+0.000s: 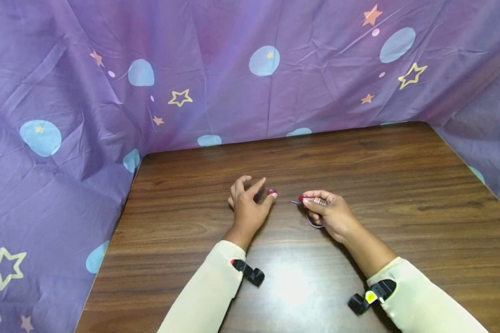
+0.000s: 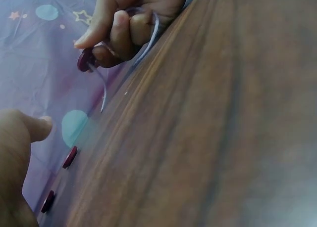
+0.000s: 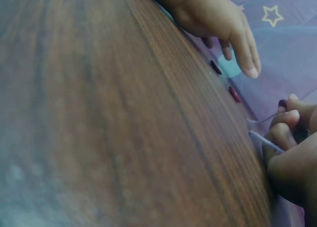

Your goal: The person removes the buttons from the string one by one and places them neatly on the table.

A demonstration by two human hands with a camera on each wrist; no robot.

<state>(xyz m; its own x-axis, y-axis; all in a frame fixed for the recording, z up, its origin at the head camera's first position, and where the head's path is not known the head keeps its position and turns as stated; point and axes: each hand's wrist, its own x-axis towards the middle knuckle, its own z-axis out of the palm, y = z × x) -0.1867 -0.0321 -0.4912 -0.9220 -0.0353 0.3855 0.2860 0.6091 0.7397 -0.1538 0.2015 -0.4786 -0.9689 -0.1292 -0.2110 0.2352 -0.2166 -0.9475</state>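
Button (image 2: pixel 84 60): pinched by right hand (image 1: pixel 331 213), seemingly so the threaded cord (image 2: pixel 156 27) is left clear-tipped. Loose buttons (image 1: pixel 272 191), two: laid on table (image 1: pixel 183 199), at two o'clock from left hand (image 1: pixel 248 203); fingers spread, nothing gripped.

Curtained-off table nook; home, studio or lab, we cannot tell. We note purple cloth (image 1: pixel 216 46) printed with stars (image 1: pixel 372 15) and pale-blue rounded shapes (image 1: pixel 397 45), hanging far, left and right of a wood-grain table (image 1: pixel 379 166), hiding whatever lies beyond.
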